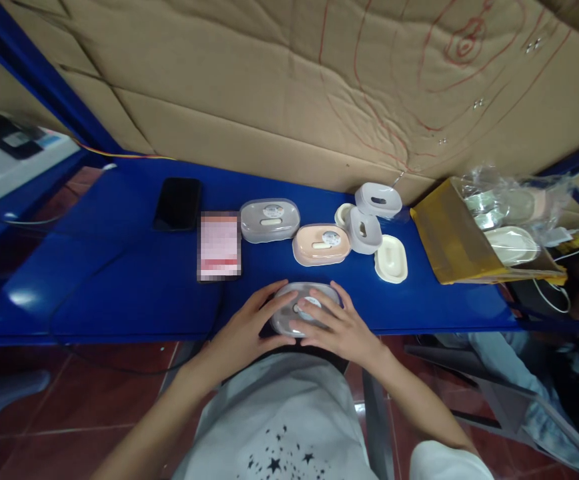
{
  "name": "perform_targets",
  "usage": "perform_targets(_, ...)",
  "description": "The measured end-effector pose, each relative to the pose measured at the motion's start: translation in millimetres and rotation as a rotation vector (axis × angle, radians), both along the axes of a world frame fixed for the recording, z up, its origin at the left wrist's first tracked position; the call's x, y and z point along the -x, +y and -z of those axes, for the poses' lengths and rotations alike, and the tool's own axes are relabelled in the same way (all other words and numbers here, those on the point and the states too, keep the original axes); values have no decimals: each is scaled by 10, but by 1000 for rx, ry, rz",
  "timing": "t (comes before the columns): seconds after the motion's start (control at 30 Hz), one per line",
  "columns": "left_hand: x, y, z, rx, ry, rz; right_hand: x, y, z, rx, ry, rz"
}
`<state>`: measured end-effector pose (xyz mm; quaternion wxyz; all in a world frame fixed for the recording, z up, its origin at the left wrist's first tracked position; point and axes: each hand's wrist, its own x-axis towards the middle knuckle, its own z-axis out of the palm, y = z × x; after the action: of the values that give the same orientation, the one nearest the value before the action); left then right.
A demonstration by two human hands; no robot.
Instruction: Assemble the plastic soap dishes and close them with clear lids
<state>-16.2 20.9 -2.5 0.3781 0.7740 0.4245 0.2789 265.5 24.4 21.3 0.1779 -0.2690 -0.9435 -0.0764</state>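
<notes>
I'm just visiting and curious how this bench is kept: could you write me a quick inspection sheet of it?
Surface: glossy blue tabletop, glare at left.
Items: transparent-topped grey oval case in hand; similar grey case and peach oval case beyond; loose grey and cream oval parts to their right.
Clutter: black phone; blurred-out rectangle; open cardboard box holding clear plastic and pale pieces.
Hands: left hand and right hand both on the near case, fingers over its top.
Cables: orange-yellow cable at back left; white cable beside the box.
Surroundings: cardboard wall with red drawn lines; red tiled floor; someone's denim-clad leg at right.
</notes>
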Motion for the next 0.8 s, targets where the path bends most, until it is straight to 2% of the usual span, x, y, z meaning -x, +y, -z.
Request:
perform_targets(0.23,20,16,-34,27,-16,0,24,18,-135,71,-42,5)
perform_targets(0.43,15,17,-46,3,7,-9,53,43,-49,59,-11,2)
perform_targets(0.57,-12,-13,-32,-80,48,-19,-13,59,-9,181,104,33)
perform_targets(0.63,-52,-32,-29,-162,76,-76,-144,95,-2,235,206,149)
perform_targets(0.8,-177,11,-63,-413,167,-273,-718,183,57,147,272,718)
